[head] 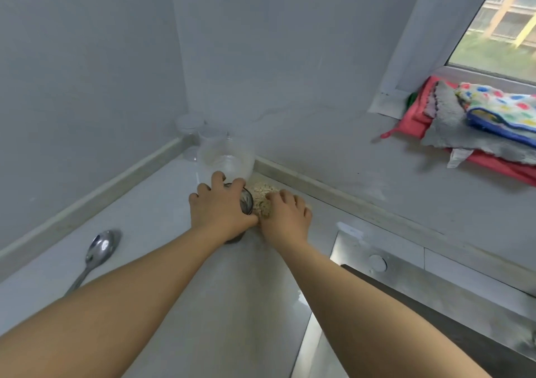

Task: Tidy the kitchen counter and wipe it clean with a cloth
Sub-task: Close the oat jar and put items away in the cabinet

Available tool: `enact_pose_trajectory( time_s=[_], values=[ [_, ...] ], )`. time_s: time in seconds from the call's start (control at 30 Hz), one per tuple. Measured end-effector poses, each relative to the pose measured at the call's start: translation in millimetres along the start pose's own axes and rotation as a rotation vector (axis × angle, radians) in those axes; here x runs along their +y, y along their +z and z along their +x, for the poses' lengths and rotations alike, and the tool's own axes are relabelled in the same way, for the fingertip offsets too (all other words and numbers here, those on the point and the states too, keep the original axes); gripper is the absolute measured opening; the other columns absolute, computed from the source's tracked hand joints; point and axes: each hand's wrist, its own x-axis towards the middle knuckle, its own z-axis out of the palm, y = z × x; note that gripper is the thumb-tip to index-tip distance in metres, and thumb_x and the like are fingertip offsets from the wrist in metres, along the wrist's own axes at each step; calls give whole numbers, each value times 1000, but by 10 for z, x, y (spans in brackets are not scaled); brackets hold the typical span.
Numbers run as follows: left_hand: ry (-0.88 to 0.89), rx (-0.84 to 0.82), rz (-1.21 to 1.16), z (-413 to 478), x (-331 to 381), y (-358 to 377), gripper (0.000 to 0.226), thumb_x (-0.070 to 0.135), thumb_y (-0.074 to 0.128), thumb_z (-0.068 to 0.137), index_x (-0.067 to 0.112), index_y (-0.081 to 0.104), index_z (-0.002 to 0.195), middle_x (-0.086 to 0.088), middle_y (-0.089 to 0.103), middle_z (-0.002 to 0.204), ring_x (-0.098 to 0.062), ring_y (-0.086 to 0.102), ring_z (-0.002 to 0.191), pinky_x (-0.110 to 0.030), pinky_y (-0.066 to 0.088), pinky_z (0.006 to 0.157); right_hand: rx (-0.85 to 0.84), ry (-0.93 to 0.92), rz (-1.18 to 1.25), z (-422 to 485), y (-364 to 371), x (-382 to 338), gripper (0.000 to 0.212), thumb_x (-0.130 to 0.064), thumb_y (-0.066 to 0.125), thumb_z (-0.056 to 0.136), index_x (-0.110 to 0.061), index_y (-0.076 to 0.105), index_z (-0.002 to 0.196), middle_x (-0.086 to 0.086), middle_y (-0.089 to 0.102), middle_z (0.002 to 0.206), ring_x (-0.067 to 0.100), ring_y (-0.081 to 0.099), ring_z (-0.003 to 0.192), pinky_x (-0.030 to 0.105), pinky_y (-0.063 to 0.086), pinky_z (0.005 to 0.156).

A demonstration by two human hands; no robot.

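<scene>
Pale worktop in a grey-walled corner, window right, stacked cloths on its sill. Near the back corner the left hand grips a tipped metal cup. The right hand rests on crumbs beside it, possibly cupped, can't tell.

Jars are set in the back corner of the bench, against both walls. A cup is placed just before them, with a heap of spilled grain just to its right. A spoon is laid well apart on the left. A sink is set in on the right, and cloths are piled on the sill behind it.
</scene>
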Motion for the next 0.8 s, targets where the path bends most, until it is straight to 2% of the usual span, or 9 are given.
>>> enact_pose_trajectory(
  time_s=[0.07,0.27,0.4,0.47,0.53,0.6,0.67,0.7,0.8],
  values=[
    [-19,-3,14,-6,-87,-25,70,52,63,71,34,38,133,-6,31,135,-33,40,115,-39,35,95,-31,-18,-36,30,74,-19,50,-34,54,90,-25,40,137,2,28,150,29,19,138,43,21,107],
    [-42,-1,23,-42,-259,-63,67,48,63,73,33,37,134,-6,30,134,-32,40,115,-39,35,95,46,-87,-257,44,126,78,60,-11,51,88,-22,29,143,2,32,147,29,31,131,42,29,102],
    [-38,-1,-1,-75,-247,-36,66,45,61,76,31,36,135,-5,27,138,-32,36,122,-40,31,102,48,-96,-309,34,80,85,52,-11,53,87,-17,36,137,4,39,140,29,35,127,39,33,98],
    [-38,7,41,-94,-237,-5,64,43,58,79,28,36,136,-7,22,146,-33,26,133,-45,20,110,48,-83,-318,1,45,97,48,-8,52,87,-14,40,132,5,43,136,29,37,125,39,35,95],
    [63,116,109,-155,-193,3,53,35,56,80,20,47,130,-13,30,146,-36,26,137,-49,19,112,44,-59,-326,-54,-14,143,46,-8,52,86,-13,40,130,5,44,133,29,38,123,38,36,92],
    [225,288,85,-184,-118,47,41,26,51,71,13,66,106,-16,57,118,-37,55,112,-45,47,90,34,-34,-334,-109,-74,218,46,-10,52,86,-13,40,130,4,45,132,29,39,122,36,37,89],
    [405,274,-33,-260,25,63,40,24,40,71,10,70,95,-13,62,94,-33,63,85,-37,55,66,31,-18,-333,-184,-138,312,43,-13,51,87,-13,41,128,4,46,131,29,41,120,36,38,86],
    [444,199,-127,-292,134,101,40,21,38,77,8,68,100,-13,61,97,-32,61,88,-38,55,67,31,-14,-331,-226,-167,363,40,-14,50,88,-13,41,127,4,47,130,29,41,119,35,38,84],
    [341,-40,-220,-286,397,252,37,11,38,92,8,55,125,-8,48,130,-25,43,122,-36,41,98,30,-29,-319,-318,-189,475,35,-14,47,90,-13,43,125,3,48,128,28,42,117,33,33,74]
  ],
)
